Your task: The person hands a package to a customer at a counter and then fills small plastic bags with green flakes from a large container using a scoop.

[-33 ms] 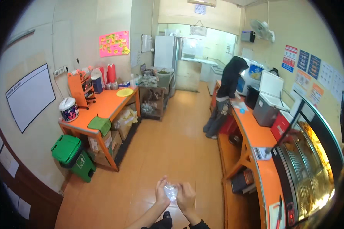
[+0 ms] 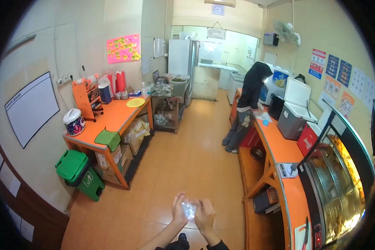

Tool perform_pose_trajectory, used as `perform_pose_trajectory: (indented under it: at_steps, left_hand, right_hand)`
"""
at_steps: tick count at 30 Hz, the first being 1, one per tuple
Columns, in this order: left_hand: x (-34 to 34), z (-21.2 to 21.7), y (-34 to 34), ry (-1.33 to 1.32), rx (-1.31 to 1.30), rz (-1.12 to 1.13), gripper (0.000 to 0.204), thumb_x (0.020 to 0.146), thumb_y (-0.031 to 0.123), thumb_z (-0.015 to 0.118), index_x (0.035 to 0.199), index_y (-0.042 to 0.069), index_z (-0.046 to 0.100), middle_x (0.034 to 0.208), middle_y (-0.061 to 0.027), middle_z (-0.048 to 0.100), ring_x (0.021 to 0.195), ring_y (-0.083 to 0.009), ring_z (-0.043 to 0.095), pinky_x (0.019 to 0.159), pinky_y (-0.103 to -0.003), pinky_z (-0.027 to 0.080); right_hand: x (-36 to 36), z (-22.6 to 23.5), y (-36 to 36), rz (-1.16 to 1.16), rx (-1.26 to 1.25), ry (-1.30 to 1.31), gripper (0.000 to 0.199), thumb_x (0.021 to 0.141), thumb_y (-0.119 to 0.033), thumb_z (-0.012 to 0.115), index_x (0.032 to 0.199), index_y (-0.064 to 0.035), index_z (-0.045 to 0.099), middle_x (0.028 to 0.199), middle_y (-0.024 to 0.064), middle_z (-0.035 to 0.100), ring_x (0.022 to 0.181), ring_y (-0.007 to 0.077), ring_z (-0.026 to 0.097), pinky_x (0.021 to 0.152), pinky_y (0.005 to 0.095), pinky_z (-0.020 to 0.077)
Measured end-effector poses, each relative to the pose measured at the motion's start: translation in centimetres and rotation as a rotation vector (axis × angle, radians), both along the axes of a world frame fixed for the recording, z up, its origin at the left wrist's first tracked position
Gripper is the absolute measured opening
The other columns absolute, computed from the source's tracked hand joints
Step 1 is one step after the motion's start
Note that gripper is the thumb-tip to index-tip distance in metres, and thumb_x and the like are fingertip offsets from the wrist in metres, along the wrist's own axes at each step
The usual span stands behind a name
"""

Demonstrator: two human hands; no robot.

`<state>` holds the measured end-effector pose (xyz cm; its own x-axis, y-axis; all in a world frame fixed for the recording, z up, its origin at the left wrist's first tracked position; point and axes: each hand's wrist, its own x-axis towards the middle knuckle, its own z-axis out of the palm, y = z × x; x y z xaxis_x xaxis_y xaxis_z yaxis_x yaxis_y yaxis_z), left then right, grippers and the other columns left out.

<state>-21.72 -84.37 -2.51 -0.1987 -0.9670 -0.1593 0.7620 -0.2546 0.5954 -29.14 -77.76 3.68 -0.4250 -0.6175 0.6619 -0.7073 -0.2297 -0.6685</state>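
A small piece of clear, shiny plastic (image 2: 189, 211), perhaps a bag, is held between my two hands low in the middle of the view, above the floor. My left hand (image 2: 178, 209) grips its left side, with the fingertips pointing up. On the other side, my right hand (image 2: 204, 214) has its fingers curled in and pinches the right edge. Whether anything is inside the plastic I cannot make out.
An orange table (image 2: 102, 113) and a green pedal bin (image 2: 80, 173) stand at the left. Along the right runs an orange counter (image 2: 279, 146) with a lit glass display case (image 2: 337, 187), a scale (image 2: 287, 170) and a knife (image 2: 306, 235). Another person (image 2: 250, 98) leans over its far end.
The view has shifted very slightly. My hands and the clear plastic have moved a little to the right, still held together. The other person stays at the counter.
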Motion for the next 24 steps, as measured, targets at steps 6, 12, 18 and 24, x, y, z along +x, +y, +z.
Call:
perform_pose_trajectory:
  at_steps: [6, 12, 18, 24]
  left_hand:
    - [-10.6, 3.7, -14.2, -0.152, -0.120, -0.047, 0.031, 0.103, 0.035, 0.041, 0.100, 0.006, 0.052, 0.064, 0.0015, 0.039, 0.054, -0.0080, 0.039, 0.052, -0.025, 0.040]
    - [-19.9, 3.5, -26.7, -0.540, -0.363, -0.532, 0.022, 0.095, 0.032, 0.060, 0.098, 0.010, 0.061, 0.057, 0.0073, 0.044, 0.043, -0.0006, 0.034, 0.041, -0.020, 0.029]
    - [-26.6, 3.1, -40.0, -0.768, -0.671, -0.548, 0.027, 0.089, 0.025, 0.068, 0.104, 0.002, 0.068, 0.099, -0.0052, 0.069, 0.083, -0.0074, 0.060, 0.077, -0.025, 0.047]
    - [-26.2, 4.2, -53.3, -0.848, -0.457, -0.394, 0.023, 0.092, 0.020, 0.063, 0.102, 0.000, 0.069, 0.097, -0.0056, 0.070, 0.092, -0.0109, 0.061, 0.084, -0.028, 0.048]
  right_hand:
    - [-13.3, 1.5, -12.9, -0.273, -0.118, -0.085, 0.008, 0.090, -0.003, 0.055, 0.084, 0.0008, 0.059, 0.075, 0.0133, 0.058, 0.066, 0.0241, 0.057, 0.058, 0.0340, 0.0443]
    - [-28.8, 4.7, -23.0, -0.113, 0.121, 0.023, 0.011, 0.082, -0.006, 0.069, 0.077, 0.0015, 0.063, 0.069, 0.0139, 0.061, 0.059, 0.0191, 0.060, 0.053, 0.0282, 0.0444]
    - [-34.4, 1.9, -39.0, 0.228, 0.327, -0.085, 0.017, 0.081, -0.012, 0.074, 0.074, -0.0010, 0.063, 0.059, 0.0065, 0.061, 0.052, 0.0079, 0.056, 0.048, 0.0239, 0.0421]
    - [-37.5, 0.7, -56.2, 0.735, 0.504, -0.299, 0.014, 0.089, -0.013, 0.065, 0.094, -0.0001, 0.063, 0.073, 0.0090, 0.066, 0.063, 0.0096, 0.061, 0.059, 0.0253, 0.0492]
